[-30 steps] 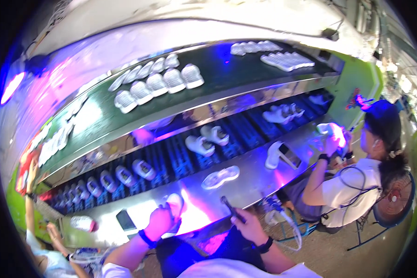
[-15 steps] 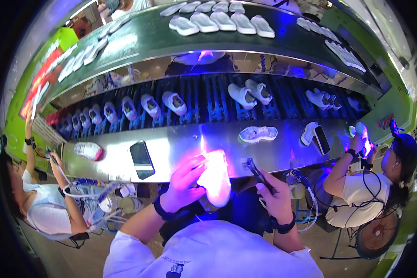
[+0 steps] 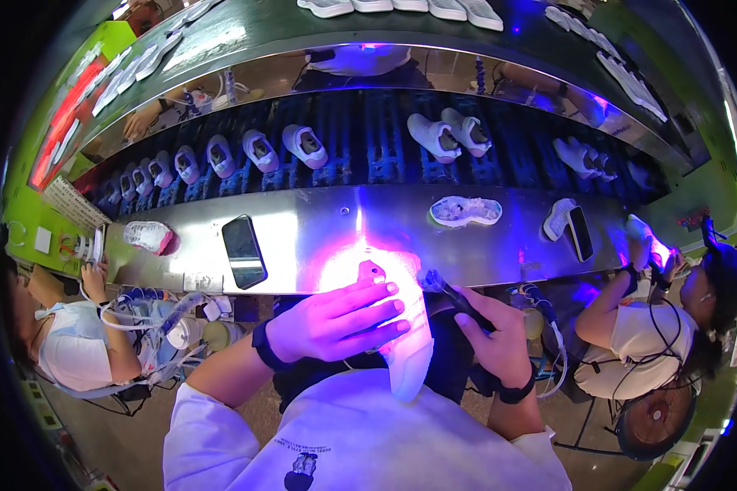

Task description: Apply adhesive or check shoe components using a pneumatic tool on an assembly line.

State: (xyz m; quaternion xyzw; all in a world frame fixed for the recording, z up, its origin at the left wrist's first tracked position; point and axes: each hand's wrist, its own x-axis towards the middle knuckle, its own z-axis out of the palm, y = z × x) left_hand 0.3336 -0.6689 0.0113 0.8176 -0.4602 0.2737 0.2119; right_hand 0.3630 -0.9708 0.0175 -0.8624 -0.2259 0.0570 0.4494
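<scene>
Holding a white shoe sole (image 3: 408, 344) up over the lap, the person's left hand (image 3: 336, 319) wraps its fingers across the sole's lit face, the grip closed on it, with the heel end pointing down toward the white shirt. The right hand (image 3: 495, 331) sits just beside the sole, its grip pinching a dark pen-like tool (image 3: 449, 293) whose tip touches the sole's right edge under violet light. Ahead lies the shiny steel table (image 3: 327, 229), bearing a black phone (image 3: 244, 250) to the left, a pink-and-white shoe (image 3: 149, 236) farther left, and a loose white sole (image 3: 465, 211) to the right. Behind the table, white shoes (image 3: 305, 146) ride a dark slatted conveyor (image 3: 377, 135). A seated co-worker in a white shirt (image 3: 635, 331) works at the right under another violet light.
</scene>
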